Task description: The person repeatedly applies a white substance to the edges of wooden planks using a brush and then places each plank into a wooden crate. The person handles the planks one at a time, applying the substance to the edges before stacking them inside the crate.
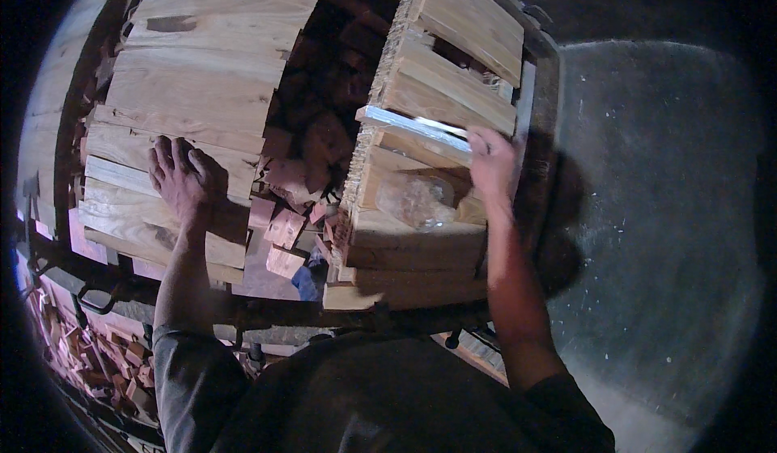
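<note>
Right-hand fingers (486, 149) are closed around the near end of a long, flat, pale metal strip (413, 125), which reads as a blade or straightedge; it lies across the top of the right-hand stack of boards (421, 210) and runs from the right hand (494, 165) toward the left, ending at the stack's ragged inner edge. The left hand (184, 179) lies palm down, fingers spread and gripping nothing, flat on the top of the left-hand stack of boards (194, 89), close to that stack's near right corner. A clear, crumpled plastic bag (417, 199) rests on the right stack just near of the strip and beside the right wrist. Between the two stacks is a dark gap filled with small reddish wood offcuts (303, 170), several of which spill toward the near edge of the worktop (267, 315). More offcuts are heaped in a pile (97, 356) below the worktop at near left. To the right is a bare concrete floor (664, 210) with a light dusting. Assessment: both stacks appear already laid up and roughly squared, and the quantity of offcuts suggests much trimming is done. The strip is only placed on the right stack; whether it is marking, measuring or cutting cannot be told. The rough inner edge of that stack looks unfinished, and the offcuts remain uncleared.
</note>
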Demonstrator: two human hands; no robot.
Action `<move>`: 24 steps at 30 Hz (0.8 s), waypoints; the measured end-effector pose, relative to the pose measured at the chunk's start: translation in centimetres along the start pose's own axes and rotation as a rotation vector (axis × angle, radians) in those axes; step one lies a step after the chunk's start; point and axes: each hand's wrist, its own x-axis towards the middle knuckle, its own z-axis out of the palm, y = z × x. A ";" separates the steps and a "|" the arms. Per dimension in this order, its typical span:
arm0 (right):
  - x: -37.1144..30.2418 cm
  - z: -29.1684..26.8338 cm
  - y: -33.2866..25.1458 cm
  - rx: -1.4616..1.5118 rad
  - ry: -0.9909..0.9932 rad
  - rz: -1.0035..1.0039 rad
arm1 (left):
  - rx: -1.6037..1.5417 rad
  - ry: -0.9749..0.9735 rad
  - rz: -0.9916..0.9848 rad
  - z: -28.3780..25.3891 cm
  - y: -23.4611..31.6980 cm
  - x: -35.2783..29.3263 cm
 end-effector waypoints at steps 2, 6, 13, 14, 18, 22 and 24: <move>0.7 1.7 -1.3 0.102 -0.071 -0.044 | -0.037 0.026 0.006 -0.1 0.2 0.0; 1.3 3.5 -3.5 0.063 -0.209 -0.006 | -0.055 0.059 0.034 0.2 -0.1 -0.2; 0.3 -0.8 2.1 -0.123 -0.120 0.003 | -0.014 0.031 0.017 -0.1 0.2 -0.2; 0.1 -1.4 3.9 -0.129 -0.088 0.029 | -0.046 0.036 0.020 -1.0 0.8 -0.2; 0.2 -3.5 11.0 -0.144 0.006 0.082 | -0.028 0.078 0.057 -0.3 0.2 -0.2; 0.2 -5.8 15.9 -0.223 0.066 0.071 | -0.036 0.096 0.067 0.0 0.4 -0.2; 0.6 -6.8 17.5 -0.297 0.074 -0.029 | -0.039 0.126 0.090 0.9 -0.8 -0.2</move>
